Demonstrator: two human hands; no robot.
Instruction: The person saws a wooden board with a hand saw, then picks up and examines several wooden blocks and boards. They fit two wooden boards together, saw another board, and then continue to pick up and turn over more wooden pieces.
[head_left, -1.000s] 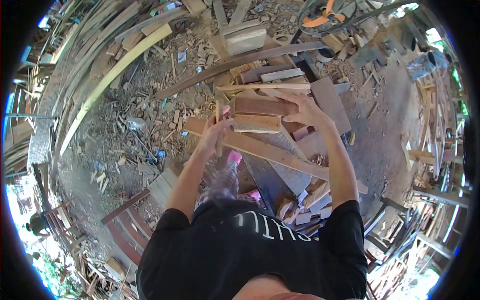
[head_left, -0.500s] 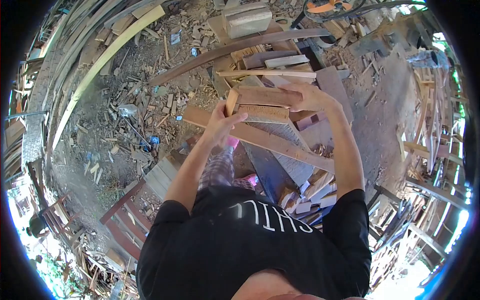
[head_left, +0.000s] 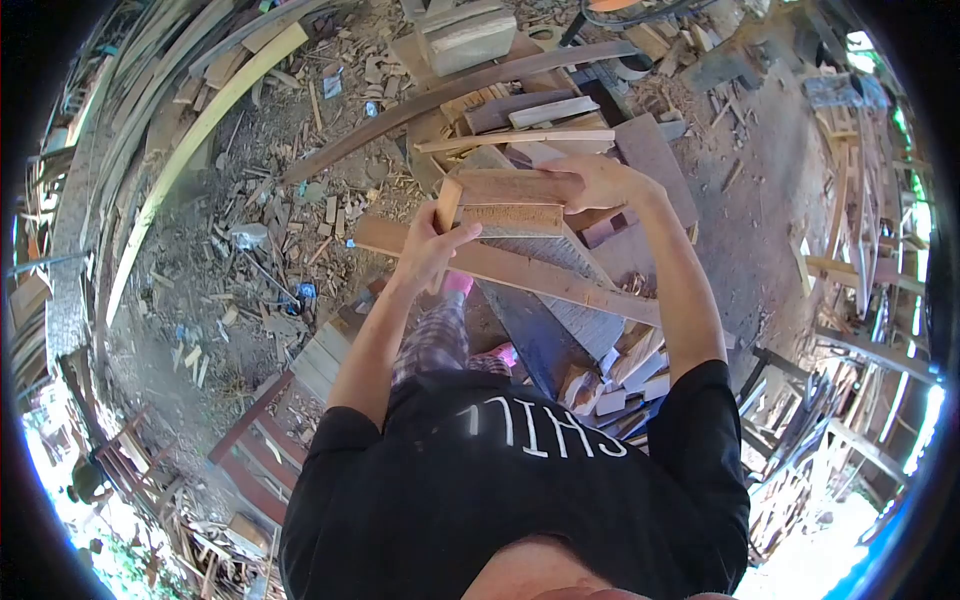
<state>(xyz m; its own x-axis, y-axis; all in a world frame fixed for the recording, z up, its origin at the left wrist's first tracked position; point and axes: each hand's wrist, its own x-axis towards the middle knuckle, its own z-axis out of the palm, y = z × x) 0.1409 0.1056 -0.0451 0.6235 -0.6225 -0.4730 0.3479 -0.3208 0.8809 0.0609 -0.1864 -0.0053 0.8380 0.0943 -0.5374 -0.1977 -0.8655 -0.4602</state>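
My left hand (head_left: 432, 252) is closed around a narrow wooden piece (head_left: 449, 203), held upright against the left end of a wooden block (head_left: 512, 188). The fingers of my right hand (head_left: 600, 186) grip that block at its right end. Just below it, a second block with a rough, lighter face (head_left: 512, 220) lies parallel, its left end close to my left thumb. Under both hands a long plank (head_left: 540, 278) runs diagonally across a wide grey board (head_left: 585, 325).
A long curved dark board (head_left: 460, 92) and several offcuts lie beyond my hands. Wood scraps (head_left: 630, 375) are heaped near my body. A slatted reddish frame (head_left: 250, 450) stands at lower left. Chips litter the ground, and a yellowish strip (head_left: 195, 140) lies at left.
The whole view has shifted slightly, with the surroundings moving left and up. Both hands keep their grip on the wood in much the same arrangement.
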